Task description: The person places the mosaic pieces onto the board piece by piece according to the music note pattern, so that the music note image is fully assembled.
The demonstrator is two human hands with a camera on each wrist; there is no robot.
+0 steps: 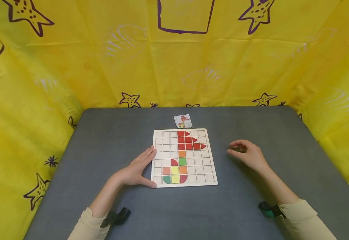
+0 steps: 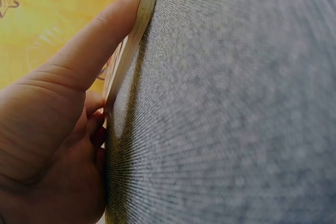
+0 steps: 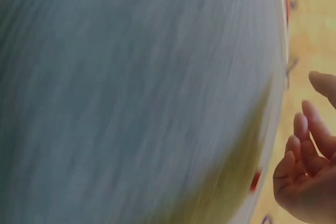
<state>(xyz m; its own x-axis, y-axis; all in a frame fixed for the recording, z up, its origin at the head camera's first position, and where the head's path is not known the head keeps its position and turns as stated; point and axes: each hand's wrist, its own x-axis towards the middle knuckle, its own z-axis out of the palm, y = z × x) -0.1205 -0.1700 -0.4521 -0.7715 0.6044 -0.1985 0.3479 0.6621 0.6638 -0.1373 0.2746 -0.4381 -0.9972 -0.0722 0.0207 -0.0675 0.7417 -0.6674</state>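
A square wooden grid board [image 1: 202,170] lies on the table with coloured pieces in some of its cells. Red squares and red triangles [image 1: 203,146] form rows in the upper part; below come orange, green and yellow squares [image 1: 174,170] and quarter-round pieces [image 1: 166,179]. Along the board's left edge rests my left hand [image 1: 133,171], thumb and fingers spread and touching the rim. The left wrist view has the thumb [image 2: 100,40] against the board's side. My right hand [image 1: 249,156] hovers right of the board, fingers loosely bent, nothing visible between them.
Just beyond the board's far edge lies a small printed card [image 1: 183,121] with a similar coloured pattern. A small red thing [image 3: 255,180] appears blurred in the right wrist view. Yellow patterned cloth [image 1: 174,66] surrounds the grey table [image 1: 117,126].
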